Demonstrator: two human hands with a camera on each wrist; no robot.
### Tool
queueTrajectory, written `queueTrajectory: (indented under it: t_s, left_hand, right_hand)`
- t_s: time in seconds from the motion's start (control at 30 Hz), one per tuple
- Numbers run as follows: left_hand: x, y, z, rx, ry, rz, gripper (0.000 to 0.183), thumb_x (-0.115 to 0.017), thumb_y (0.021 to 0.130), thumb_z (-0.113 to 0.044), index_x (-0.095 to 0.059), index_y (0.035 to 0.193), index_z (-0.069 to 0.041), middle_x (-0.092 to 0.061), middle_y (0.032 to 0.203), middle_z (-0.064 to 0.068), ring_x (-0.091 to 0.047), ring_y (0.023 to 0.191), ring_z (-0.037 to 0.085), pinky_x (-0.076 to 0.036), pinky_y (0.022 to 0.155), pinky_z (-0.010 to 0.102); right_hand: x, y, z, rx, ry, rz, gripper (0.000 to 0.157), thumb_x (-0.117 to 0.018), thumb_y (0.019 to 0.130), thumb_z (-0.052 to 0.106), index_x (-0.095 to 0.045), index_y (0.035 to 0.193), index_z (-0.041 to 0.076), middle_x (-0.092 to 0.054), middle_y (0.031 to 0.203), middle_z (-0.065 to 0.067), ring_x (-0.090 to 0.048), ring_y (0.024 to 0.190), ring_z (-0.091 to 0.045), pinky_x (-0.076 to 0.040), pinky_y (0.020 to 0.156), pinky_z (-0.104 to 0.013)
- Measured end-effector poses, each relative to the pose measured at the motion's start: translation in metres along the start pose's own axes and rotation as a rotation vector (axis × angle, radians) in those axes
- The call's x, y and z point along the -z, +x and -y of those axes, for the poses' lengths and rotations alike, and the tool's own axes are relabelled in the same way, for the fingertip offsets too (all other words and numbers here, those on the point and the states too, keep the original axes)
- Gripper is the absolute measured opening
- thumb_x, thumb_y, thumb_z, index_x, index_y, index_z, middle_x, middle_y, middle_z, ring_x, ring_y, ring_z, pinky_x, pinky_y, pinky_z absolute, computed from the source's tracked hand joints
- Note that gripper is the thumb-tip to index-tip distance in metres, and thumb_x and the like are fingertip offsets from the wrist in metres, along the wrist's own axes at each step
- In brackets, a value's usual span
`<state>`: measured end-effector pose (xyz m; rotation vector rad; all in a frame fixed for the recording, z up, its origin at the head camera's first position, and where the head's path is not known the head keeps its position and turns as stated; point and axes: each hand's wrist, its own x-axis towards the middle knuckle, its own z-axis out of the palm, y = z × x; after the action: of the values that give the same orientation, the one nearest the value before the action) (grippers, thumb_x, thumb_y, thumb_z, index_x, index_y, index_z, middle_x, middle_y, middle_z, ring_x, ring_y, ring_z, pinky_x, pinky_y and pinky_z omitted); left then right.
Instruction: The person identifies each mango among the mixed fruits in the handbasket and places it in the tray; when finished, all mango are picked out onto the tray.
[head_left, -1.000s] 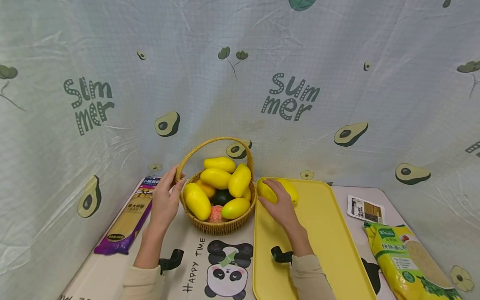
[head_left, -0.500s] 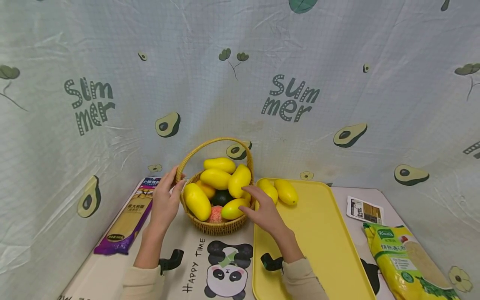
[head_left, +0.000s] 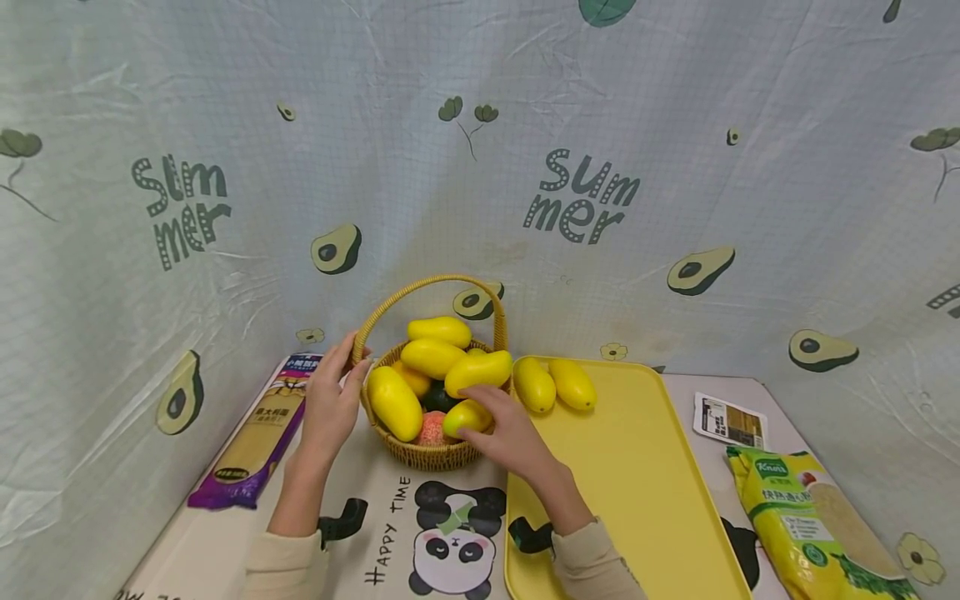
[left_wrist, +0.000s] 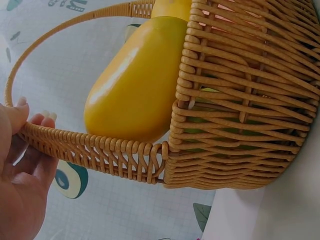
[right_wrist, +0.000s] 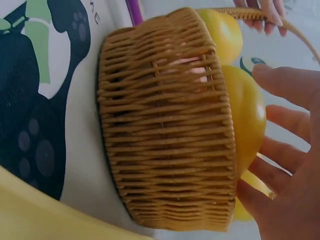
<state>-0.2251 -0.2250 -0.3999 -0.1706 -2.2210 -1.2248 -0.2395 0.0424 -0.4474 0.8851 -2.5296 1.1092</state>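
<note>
A wicker basket [head_left: 438,457] holds several yellow mangoes, a dark green fruit [head_left: 442,395] and a reddish-pink round fruit [head_left: 432,429]. My left hand [head_left: 332,408] grips the left side of its handle [left_wrist: 100,155], thumb on one face and fingers behind. Over the basket's front right rim, my right hand [head_left: 513,437] reaches with spread fingers about a greenish-yellow mango [head_left: 465,418]. In the right wrist view the fingertips lie close against that mango [right_wrist: 245,115], and whether they press on it I cannot tell. Another mango [head_left: 480,372] lies crosswise just above.
A yellow tray [head_left: 622,500] on the right has two mangoes [head_left: 572,385] at its back left corner. A purple spaghetti pack [head_left: 258,433] lies at left. A Knorr bag [head_left: 817,521] and a small packet [head_left: 730,419] lie right of the tray. Printed curtains stand around.
My right hand has left the two mangoes on the tray and moved left to the basket. A mango at the basket's right has tipped from steep to crosswise. My left hand stays on the handle.
</note>
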Motion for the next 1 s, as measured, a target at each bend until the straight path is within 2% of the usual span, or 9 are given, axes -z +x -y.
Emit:
queueTrajectory:
  t_s: [0.23,0.4,0.73,1.0]
  left_hand:
    - [0.000,0.000,0.000,0.002,0.003,0.001,0.047,-0.054,0.103,-0.023,-0.047,0.148,-0.013,-0.062,0.121,0.012,-0.060,0.123,0.029,-0.048,0.104,0.046]
    - [0.000,0.001,0.001,0.004,0.003,0.001,0.046,-0.054,0.102,-0.022,-0.048,0.147,-0.013,-0.063,0.121,0.012,-0.060,0.123,0.029,-0.049,0.104,0.047]
    - [-0.001,0.001,0.001,-0.003,-0.004,0.002,0.046,-0.054,0.102,-0.023,-0.048,0.147,-0.013,-0.063,0.121,0.012,-0.060,0.122,0.029,-0.048,0.104,0.045]
    - [0.000,0.000,0.000,-0.004,-0.004,0.001,0.046,-0.055,0.102,-0.023,-0.048,0.147,-0.014,-0.063,0.121,0.010,-0.060,0.122,0.027,-0.049,0.104,0.043]
  right_hand:
    - [-0.009,0.001,0.006,-0.003,-0.163,0.009,0.049,-0.077,0.085,0.033,-0.064,0.131,0.020,-0.062,0.133,0.000,-0.053,0.125,-0.020,-0.049,0.104,-0.040]
    - [-0.013,0.002,0.009,-0.002,-0.229,-0.008,0.049,-0.078,0.085,0.035,-0.065,0.130,0.020,-0.063,0.132,0.000,-0.052,0.125,-0.021,-0.050,0.102,-0.040]
    - [-0.014,0.002,0.000,0.026,-0.252,-0.062,0.048,-0.077,0.082,0.035,-0.067,0.127,0.021,-0.066,0.128,0.002,-0.055,0.120,-0.019,-0.052,0.098,-0.037]
    - [-0.010,0.001,-0.004,0.094,-0.168,-0.185,0.042,-0.078,0.083,0.030,-0.070,0.122,0.016,-0.070,0.119,0.001,-0.061,0.111,-0.018,-0.054,0.095,-0.037]
